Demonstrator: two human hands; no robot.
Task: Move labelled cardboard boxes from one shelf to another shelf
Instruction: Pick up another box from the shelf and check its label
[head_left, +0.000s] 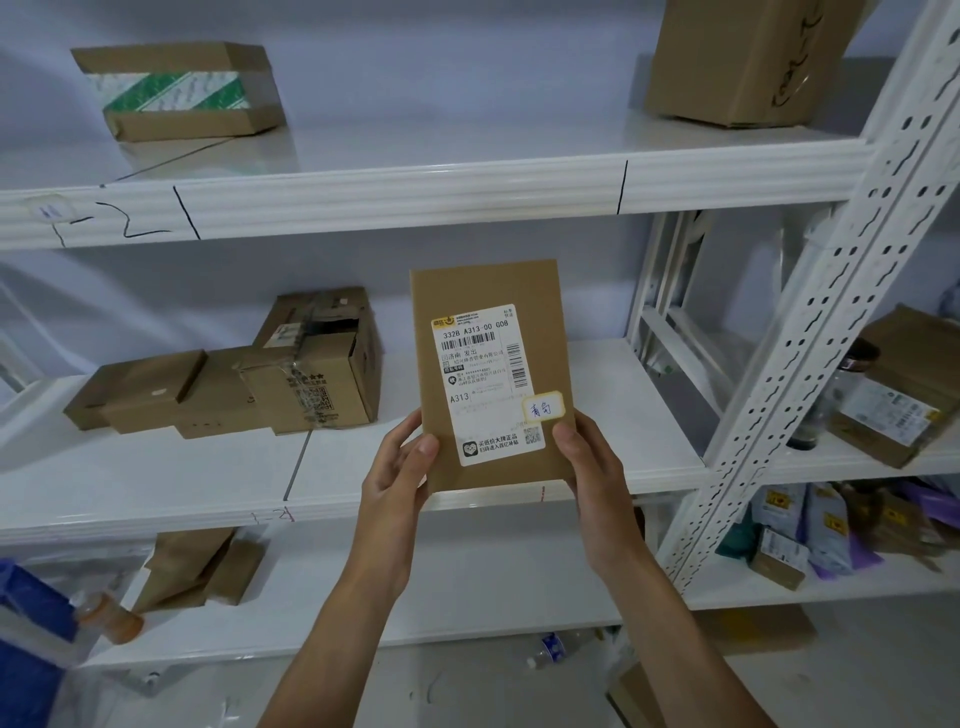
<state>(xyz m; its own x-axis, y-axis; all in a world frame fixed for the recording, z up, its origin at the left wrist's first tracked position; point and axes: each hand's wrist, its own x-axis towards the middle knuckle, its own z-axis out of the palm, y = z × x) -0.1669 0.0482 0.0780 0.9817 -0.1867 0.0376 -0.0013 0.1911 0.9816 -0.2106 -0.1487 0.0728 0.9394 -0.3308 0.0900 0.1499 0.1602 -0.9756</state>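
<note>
I hold a flat brown cardboard box (483, 291) upright in front of the middle shelf (467, 457), its white shipping label facing me. My left hand (397, 467) grips its lower left edge, thumb on the front. My right hand (589, 462) grips the lower right corner. On the middle shelf to the left lies a cluster of brown boxes (234, 384), one torn open. The top shelf (415, 192) carries a green-taped box (176, 91) at left and a tall box (743, 62) at right.
A white perforated upright (810, 332) slants down at the right, with a neighbouring shelf of packages (893, 395) behind it. The lower shelf holds a folded cardboard piece (197, 566). A plastic bottle (556, 647) lies on the floor. A blue bin (31, 644) sits bottom left.
</note>
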